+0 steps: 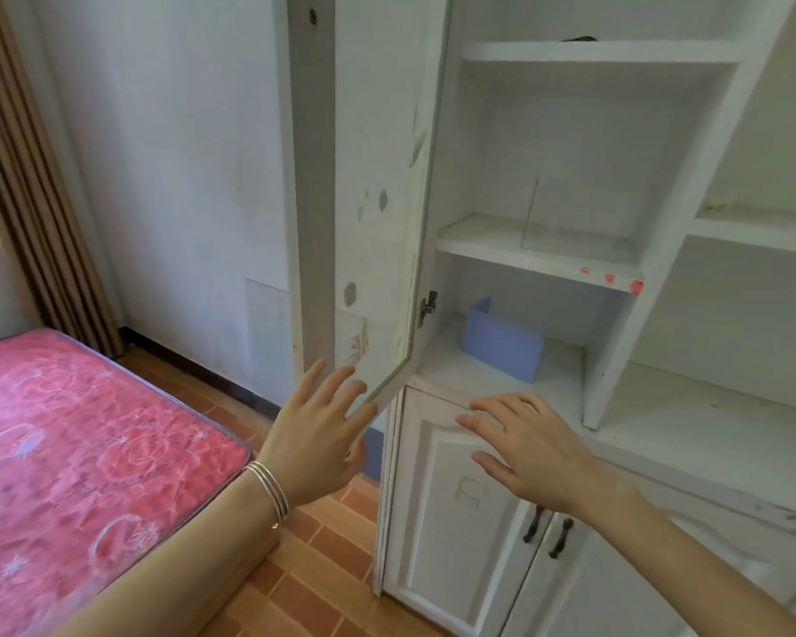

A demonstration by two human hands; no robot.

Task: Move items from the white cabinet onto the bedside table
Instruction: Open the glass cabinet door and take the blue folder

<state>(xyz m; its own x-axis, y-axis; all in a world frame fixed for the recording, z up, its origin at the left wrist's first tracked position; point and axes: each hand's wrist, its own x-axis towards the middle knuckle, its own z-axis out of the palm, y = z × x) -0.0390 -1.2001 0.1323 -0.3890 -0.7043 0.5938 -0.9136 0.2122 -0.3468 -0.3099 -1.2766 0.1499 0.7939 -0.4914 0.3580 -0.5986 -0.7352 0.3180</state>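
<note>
The white cabinet (616, 250) stands ahead with its tall upper door (378, 186) swung open to the left. On its lowest open shelf stands a folded blue card (502, 347). A clear glass sheet (566, 218) leans on the shelf above. My left hand (318, 434), with bracelets at the wrist, has its fingers spread and touches the bottom corner of the open door. My right hand (529, 448) hovers open with spread fingers in front of the lower cabinet's top edge, just below the blue card. The bedside table is not in view.
A bed with a pink flowered mattress (88, 452) fills the lower left. A brown curtain (24, 177) hangs at the far left. The lower cabinet doors (460, 521) with dark handles (548, 531) are shut. Orange tile floor (309, 567) runs between bed and cabinet.
</note>
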